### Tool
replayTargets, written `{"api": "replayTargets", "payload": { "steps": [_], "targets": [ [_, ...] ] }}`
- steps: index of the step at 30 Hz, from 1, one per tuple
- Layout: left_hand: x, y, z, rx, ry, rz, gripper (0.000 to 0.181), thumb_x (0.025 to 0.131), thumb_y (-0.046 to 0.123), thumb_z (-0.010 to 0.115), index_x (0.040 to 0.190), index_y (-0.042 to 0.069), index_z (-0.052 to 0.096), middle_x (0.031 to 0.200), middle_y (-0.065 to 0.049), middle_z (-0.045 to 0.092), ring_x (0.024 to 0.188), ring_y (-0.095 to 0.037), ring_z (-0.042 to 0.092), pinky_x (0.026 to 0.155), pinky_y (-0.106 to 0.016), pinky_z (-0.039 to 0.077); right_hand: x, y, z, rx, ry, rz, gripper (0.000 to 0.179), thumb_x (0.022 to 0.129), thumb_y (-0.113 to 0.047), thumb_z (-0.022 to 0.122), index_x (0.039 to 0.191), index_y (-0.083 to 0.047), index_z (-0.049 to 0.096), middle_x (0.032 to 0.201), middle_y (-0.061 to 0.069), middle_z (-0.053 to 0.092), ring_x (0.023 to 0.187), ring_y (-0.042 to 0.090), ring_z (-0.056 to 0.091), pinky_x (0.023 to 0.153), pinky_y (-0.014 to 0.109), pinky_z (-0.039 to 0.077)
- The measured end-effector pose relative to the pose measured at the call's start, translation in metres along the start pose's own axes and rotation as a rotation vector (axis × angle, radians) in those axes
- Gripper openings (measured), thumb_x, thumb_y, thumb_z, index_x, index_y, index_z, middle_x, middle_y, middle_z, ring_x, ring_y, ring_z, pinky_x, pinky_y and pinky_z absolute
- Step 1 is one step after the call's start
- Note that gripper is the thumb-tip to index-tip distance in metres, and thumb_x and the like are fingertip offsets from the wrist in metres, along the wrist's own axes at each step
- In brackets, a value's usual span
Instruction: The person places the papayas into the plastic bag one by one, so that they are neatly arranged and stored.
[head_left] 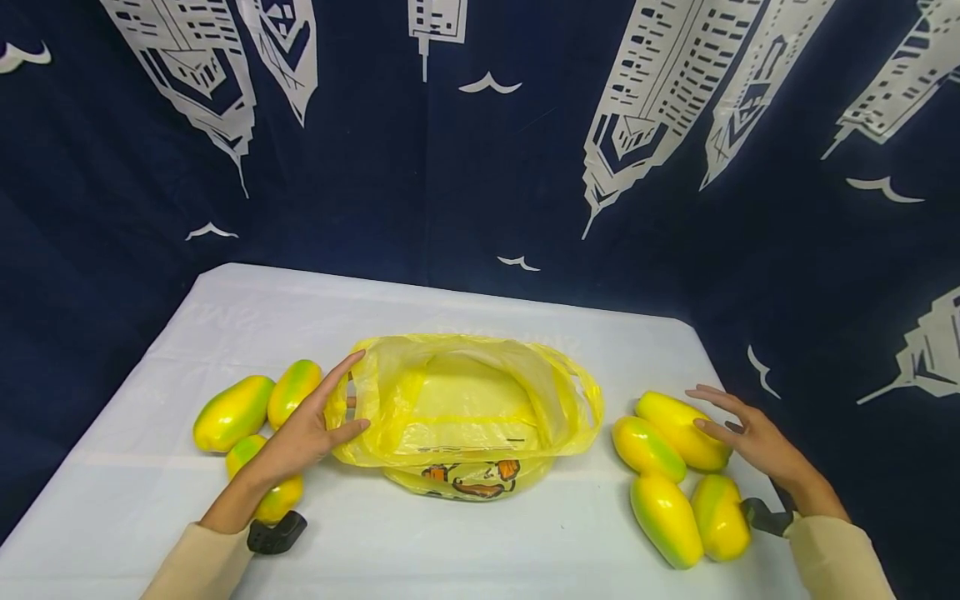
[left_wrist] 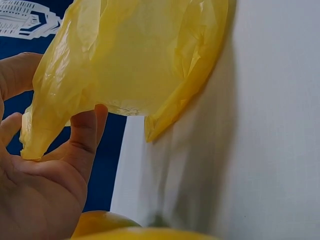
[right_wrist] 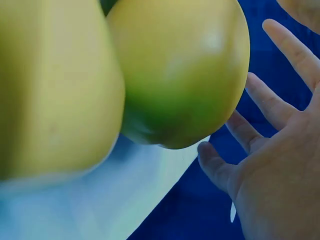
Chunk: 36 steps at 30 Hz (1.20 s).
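A yellow plastic bag (head_left: 465, 433) stands with its mouth open in the middle of the table. My left hand (head_left: 303, 437) is at the bag's left handle, thumb over the near side, some fingers showing through the handle hole. In the left wrist view the bag's plastic (left_wrist: 70, 85) passes between thumb and fingers. My right hand (head_left: 757, 442) is spread at the right, over the end of a long yellow mango (head_left: 675, 429). In the right wrist view its fingers are extended beside a green-tipped mango (right_wrist: 180, 75); contact cannot be made out.
Several yellow-green mangoes lie at the right, among them a front one (head_left: 666, 521). Left of the bag are more mangoes (head_left: 235, 412), one partly under my left forearm. A white cloth covers the table (head_left: 480, 550); a dark blue printed curtain (head_left: 360, 192) hangs behind.
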<state>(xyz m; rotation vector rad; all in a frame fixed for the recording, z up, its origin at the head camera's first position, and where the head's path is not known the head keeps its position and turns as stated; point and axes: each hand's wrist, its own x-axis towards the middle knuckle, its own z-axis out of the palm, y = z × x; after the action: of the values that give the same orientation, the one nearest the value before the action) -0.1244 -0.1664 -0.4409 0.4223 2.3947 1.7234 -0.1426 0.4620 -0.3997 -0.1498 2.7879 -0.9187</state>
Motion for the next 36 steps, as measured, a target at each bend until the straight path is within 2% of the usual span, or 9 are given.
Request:
{"api": "replayTargets", "payload": {
  "steps": [5, 10, 14, 18, 24, 30, 36],
  "targets": [
    [0.0003, 0.0011, 0.0008, 0.016, 0.003, -0.006, 0.094, 0.091, 0.014, 0.074, 0.159, 0.041, 0.016, 0.169, -0.008, 0.009, 0.146, -0.035, 0.025, 0.113, -0.055, 0.036, 0.0013, 0.0031, 0.0005, 0.02, -0.035, 0.06, 0.063, 0.101, -0.034, 0.06, 0.154, -0.012, 0.036, 0.161, 0.028, 0.022, 0.141, 0.059, 0.02, 0.095, 0.082, 0.029],
    [0.0002, 0.0014, 0.0016, 0.011, 0.003, -0.01, 0.094, 0.091, 0.014, 0.074, 0.159, 0.041, 0.016, 0.169, -0.008, 0.008, 0.148, -0.036, 0.023, 0.114, -0.058, 0.034, 0.0031, 0.0044, 0.0003, 0.043, -0.065, 0.097, 0.066, 0.1, -0.037, 0.061, 0.155, -0.014, 0.034, 0.162, 0.028, 0.019, 0.141, 0.061, 0.016, 0.095, 0.085, 0.024],
    [0.0006, 0.0018, 0.0015, 0.005, 0.0, -0.012, 0.094, 0.091, 0.014, 0.074, 0.159, 0.043, 0.016, 0.169, -0.007, 0.008, 0.146, -0.035, 0.027, 0.112, -0.053, 0.039, 0.0037, 0.0042, 0.0014, 0.07, -0.089, 0.116, 0.069, 0.098, -0.038, 0.063, 0.156, -0.014, 0.034, 0.163, 0.027, 0.017, 0.142, 0.061, 0.012, 0.096, 0.086, 0.019],
    [0.0012, 0.002, 0.0016, 0.008, 0.001, -0.01, 0.095, 0.09, 0.014, 0.075, 0.159, 0.043, 0.016, 0.168, -0.007, 0.009, 0.144, -0.035, 0.031, 0.111, -0.052, 0.041, 0.0046, 0.0056, 0.0029, 0.084, -0.109, 0.123, 0.07, 0.097, -0.038, 0.064, 0.156, -0.015, 0.034, 0.163, 0.026, 0.019, 0.143, 0.06, 0.012, 0.097, 0.086, 0.016],
    [0.0006, 0.0019, 0.0016, 0.001, 0.003, 0.0, 0.094, 0.091, 0.015, 0.075, 0.159, 0.041, 0.016, 0.169, -0.008, 0.008, 0.148, -0.036, 0.023, 0.114, -0.058, 0.033, 0.0045, 0.0051, 0.0056, 0.077, -0.142, 0.138, 0.069, 0.096, -0.04, 0.065, 0.155, -0.018, 0.037, 0.162, 0.023, 0.025, 0.143, 0.057, 0.015, 0.097, 0.085, 0.017],
    [0.0003, 0.0018, 0.0017, 0.0, 0.007, -0.006, 0.093, 0.091, 0.015, 0.075, 0.159, 0.041, 0.017, 0.168, -0.008, 0.009, 0.149, -0.037, 0.022, 0.115, -0.06, 0.03, 0.0022, 0.0037, 0.0046, 0.095, -0.165, 0.127, 0.071, 0.096, -0.042, 0.065, 0.156, -0.018, 0.035, 0.162, 0.021, 0.026, 0.144, 0.052, 0.021, 0.102, 0.082, 0.02],
    [0.0002, 0.0012, 0.0013, -0.005, 0.005, -0.016, 0.094, 0.09, 0.015, 0.075, 0.158, 0.043, 0.017, 0.168, -0.007, 0.009, 0.147, -0.034, 0.026, 0.113, -0.054, 0.037, 0.0033, 0.0075, 0.0053, 0.098, -0.158, 0.117, 0.073, 0.096, -0.042, 0.064, 0.157, -0.017, 0.033, 0.162, 0.022, 0.025, 0.144, 0.052, 0.021, 0.103, 0.081, 0.021]
  ]
}}
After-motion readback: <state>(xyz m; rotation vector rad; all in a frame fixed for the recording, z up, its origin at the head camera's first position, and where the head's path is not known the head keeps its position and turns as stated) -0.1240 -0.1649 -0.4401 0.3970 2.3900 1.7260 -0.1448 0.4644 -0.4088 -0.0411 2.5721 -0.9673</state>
